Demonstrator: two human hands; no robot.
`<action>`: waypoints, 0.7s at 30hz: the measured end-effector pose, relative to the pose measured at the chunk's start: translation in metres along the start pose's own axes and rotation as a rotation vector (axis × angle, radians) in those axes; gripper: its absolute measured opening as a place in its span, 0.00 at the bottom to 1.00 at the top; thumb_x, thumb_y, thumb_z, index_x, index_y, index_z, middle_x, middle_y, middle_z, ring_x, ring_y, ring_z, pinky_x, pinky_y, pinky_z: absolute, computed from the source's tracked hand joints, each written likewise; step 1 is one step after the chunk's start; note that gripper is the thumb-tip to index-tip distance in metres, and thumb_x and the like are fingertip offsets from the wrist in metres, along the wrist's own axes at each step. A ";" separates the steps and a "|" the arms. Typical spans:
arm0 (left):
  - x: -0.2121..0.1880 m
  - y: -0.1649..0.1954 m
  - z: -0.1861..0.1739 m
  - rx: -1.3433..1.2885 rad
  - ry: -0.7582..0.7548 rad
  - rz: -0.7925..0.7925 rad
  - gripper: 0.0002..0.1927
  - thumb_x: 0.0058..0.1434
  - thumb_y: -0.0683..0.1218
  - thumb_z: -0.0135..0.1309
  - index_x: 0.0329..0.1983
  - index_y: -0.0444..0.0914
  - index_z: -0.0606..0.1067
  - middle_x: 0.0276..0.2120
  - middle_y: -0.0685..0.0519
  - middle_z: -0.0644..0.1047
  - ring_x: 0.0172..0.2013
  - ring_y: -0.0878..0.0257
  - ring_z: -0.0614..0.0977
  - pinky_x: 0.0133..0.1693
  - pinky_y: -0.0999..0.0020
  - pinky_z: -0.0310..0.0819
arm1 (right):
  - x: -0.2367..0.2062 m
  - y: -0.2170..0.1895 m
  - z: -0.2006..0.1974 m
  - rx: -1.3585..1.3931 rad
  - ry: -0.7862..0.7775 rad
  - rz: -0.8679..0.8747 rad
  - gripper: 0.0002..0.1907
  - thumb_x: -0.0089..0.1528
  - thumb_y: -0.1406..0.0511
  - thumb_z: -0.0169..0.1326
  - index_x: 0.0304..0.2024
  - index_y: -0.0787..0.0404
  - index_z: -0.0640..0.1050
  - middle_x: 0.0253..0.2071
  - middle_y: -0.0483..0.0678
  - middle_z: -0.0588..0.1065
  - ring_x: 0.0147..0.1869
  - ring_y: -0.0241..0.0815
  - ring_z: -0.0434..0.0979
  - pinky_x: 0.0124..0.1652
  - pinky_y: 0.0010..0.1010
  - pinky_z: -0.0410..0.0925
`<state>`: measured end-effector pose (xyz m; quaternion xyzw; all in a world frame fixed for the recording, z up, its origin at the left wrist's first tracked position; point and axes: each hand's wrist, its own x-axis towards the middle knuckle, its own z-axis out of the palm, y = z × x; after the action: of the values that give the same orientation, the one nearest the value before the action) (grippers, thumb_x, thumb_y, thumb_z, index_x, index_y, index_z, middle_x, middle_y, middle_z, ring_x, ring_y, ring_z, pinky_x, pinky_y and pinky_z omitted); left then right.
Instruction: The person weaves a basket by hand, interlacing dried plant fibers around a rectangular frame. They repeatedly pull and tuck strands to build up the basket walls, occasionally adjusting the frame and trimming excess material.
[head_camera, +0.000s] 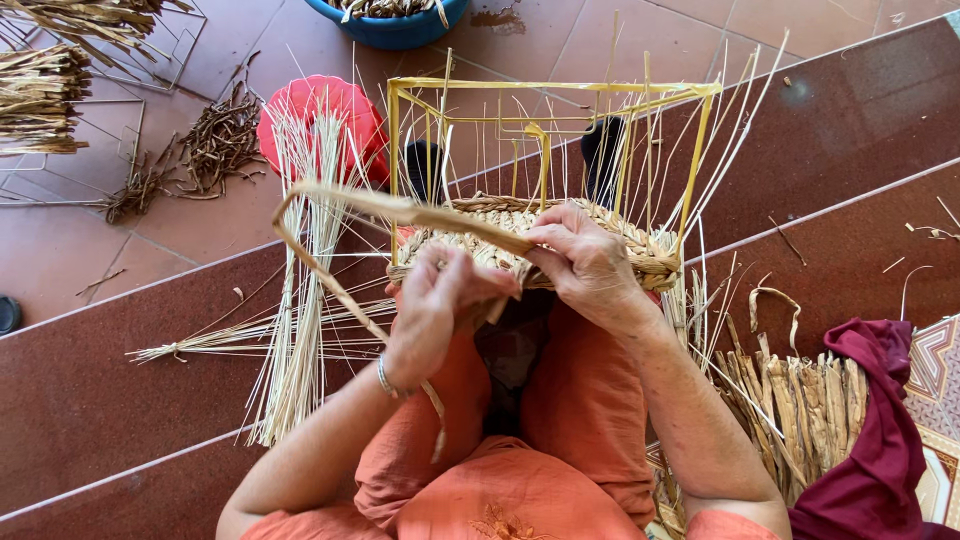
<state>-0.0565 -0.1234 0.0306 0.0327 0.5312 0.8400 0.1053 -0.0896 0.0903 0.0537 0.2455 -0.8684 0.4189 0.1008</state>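
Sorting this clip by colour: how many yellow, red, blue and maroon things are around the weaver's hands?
Yellow: 1, wire frame
Red: 1, plastic stool
Blue: 1, basin
Maroon: 1, cloth
Total: 4

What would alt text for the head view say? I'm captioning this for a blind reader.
Seen from above, a seated person's left hand and right hand pinch a flat dried strand at the woven base of a basket on a yellow wire frame. Pale thin stalks lie to the left on reddish steps.
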 end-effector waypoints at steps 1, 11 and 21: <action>-0.012 -0.002 0.003 0.132 -0.056 0.109 0.06 0.76 0.43 0.41 0.44 0.34 0.64 0.43 0.40 0.83 0.46 0.55 0.87 0.51 0.64 0.84 | 0.002 0.000 0.004 -0.026 -0.014 0.034 0.08 0.61 0.67 0.60 0.44 0.60 0.81 0.41 0.51 0.79 0.41 0.43 0.80 0.39 0.34 0.73; 0.005 0.036 -0.051 1.559 -0.020 0.601 0.25 0.56 0.47 0.65 0.56 0.36 0.75 0.55 0.41 0.71 0.55 0.49 0.70 0.51 0.50 0.61 | 0.015 -0.012 0.003 -0.145 -0.141 -0.133 0.07 0.57 0.66 0.62 0.38 0.59 0.82 0.36 0.48 0.79 0.40 0.48 0.80 0.40 0.37 0.72; -0.020 0.004 -0.068 1.576 -0.125 0.655 0.01 0.72 0.40 0.51 0.45 0.37 0.72 0.38 0.48 0.78 0.40 0.56 0.79 0.44 0.60 0.74 | 0.003 0.001 0.044 -0.179 0.133 0.008 0.05 0.64 0.68 0.59 0.32 0.60 0.78 0.29 0.47 0.78 0.34 0.41 0.79 0.37 0.34 0.72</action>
<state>-0.0489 -0.1895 0.0063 0.2947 0.9171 0.2100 -0.1671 -0.0914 0.0557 0.0263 0.2040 -0.8946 0.3556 0.1779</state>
